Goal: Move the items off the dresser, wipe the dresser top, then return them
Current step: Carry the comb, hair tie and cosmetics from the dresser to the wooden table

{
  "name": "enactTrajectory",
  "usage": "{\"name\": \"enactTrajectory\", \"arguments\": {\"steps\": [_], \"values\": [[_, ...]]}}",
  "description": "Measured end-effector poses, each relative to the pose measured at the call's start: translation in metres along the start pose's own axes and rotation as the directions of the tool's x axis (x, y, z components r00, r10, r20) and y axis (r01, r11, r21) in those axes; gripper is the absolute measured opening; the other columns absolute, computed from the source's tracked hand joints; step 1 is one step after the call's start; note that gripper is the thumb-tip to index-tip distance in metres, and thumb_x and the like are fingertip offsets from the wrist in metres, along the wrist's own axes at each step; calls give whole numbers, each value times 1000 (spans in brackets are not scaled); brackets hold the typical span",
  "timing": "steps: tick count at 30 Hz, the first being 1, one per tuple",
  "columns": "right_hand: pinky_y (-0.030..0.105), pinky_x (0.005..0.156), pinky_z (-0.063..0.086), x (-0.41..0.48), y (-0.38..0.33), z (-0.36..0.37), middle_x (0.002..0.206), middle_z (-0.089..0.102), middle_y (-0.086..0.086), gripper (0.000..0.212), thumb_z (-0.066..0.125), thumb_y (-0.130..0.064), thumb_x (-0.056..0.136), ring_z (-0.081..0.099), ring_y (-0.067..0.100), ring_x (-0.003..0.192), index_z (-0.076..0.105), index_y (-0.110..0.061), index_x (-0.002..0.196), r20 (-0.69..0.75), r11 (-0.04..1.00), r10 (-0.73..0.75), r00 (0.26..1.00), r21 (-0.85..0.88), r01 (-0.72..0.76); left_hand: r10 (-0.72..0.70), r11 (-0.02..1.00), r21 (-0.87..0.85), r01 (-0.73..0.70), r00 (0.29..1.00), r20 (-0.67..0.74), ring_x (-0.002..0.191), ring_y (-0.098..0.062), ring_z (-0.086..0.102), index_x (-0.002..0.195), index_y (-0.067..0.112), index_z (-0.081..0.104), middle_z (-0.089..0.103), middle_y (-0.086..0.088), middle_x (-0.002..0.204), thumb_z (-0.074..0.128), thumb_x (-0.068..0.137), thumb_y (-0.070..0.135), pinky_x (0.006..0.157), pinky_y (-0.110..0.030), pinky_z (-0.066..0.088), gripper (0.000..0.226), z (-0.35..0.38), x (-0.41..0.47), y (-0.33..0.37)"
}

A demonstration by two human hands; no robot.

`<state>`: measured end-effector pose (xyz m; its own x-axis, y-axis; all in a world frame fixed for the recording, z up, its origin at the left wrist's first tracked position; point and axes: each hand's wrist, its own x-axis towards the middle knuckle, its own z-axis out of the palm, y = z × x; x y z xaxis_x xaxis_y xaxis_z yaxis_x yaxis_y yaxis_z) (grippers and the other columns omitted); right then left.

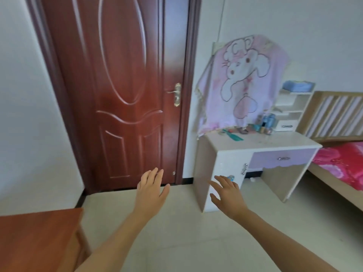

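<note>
A white dresser (275,141) with a lilac drawer stands at the right, against the wall. On its top lie a teal comb-like item (234,136) and several small bottles and jars (265,124) near the back. A pink cartoon cloth (241,83) drapes over its mirror. My left hand (151,190) and my right hand (227,195) are both stretched forward over the floor with fingers spread, holding nothing, well short of the dresser top.
A dark red door (121,91) stands shut straight ahead. A brown wooden table corner (39,238) fills the lower left. A bed with a red cover (341,163) and a slatted headboard is at the far right. Pale tiled floor lies between.
</note>
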<state>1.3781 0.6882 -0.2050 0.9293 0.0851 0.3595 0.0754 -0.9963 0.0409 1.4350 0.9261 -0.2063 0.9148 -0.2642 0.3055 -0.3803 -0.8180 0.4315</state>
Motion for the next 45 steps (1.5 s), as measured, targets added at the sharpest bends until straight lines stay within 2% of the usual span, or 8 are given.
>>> {"name": "enactTrajectory", "arguments": {"steps": [11,16,25,31,33,35,37,45], "values": [[34,57,56,-2,222,3,89,70,4,40,71,-30,55,69,25,80,69,-16,92,-76,988,153,985,27,-152,72,997,-39,-71,997,19,138,-20,17,140,15,35,30,-1,149,23,85,51,109,-38,22,66,112,98,171],[32,57,56,14,260,23,88,72,3,39,65,-33,55,70,23,78,70,-18,91,-56,983,178,982,44,-176,101,994,28,-103,993,61,138,-21,19,139,14,36,31,-2,148,2,67,59,109,-39,23,91,147,135,187],[34,55,55,104,350,61,88,71,4,38,64,-32,58,69,25,79,70,-16,92,36,982,188,982,27,-189,45,997,-67,-39,994,104,134,-25,26,137,10,38,36,-5,144,38,93,37,107,-39,28,52,213,262,190],[22,48,53,147,407,90,76,70,-4,37,64,-40,51,69,14,69,71,-23,83,154,971,237,959,-14,-237,65,994,-99,-46,978,198,121,-28,38,124,8,46,48,-6,129,20,80,43,94,-36,35,63,265,337,210],[30,54,55,150,425,108,85,70,-1,37,67,-36,58,69,20,76,70,-20,91,173,972,232,957,-6,-234,65,995,-86,-45,967,248,129,-24,30,136,12,36,38,-3,141,20,86,45,103,-33,29,62,287,350,212],[42,83,50,159,440,122,114,63,6,39,61,-30,80,59,28,107,61,-17,116,232,949,283,930,75,-307,58,996,-86,-36,960,273,132,-22,28,138,14,33,34,-2,145,27,91,41,106,-32,27,55,309,362,210],[35,103,34,174,457,137,137,46,1,44,49,-32,92,38,22,129,43,-20,134,298,938,292,909,94,-332,40,996,-93,-14,956,291,131,-22,29,138,15,34,36,-2,144,23,86,42,106,-32,28,60,326,374,209],[41,95,41,264,519,193,127,56,10,55,43,-38,79,45,27,125,53,-12,126,315,911,215,924,277,-306,-21,998,-46,35,959,281,136,-16,22,142,17,29,29,2,148,28,93,39,109,-28,21,53,387,461,228]]}}
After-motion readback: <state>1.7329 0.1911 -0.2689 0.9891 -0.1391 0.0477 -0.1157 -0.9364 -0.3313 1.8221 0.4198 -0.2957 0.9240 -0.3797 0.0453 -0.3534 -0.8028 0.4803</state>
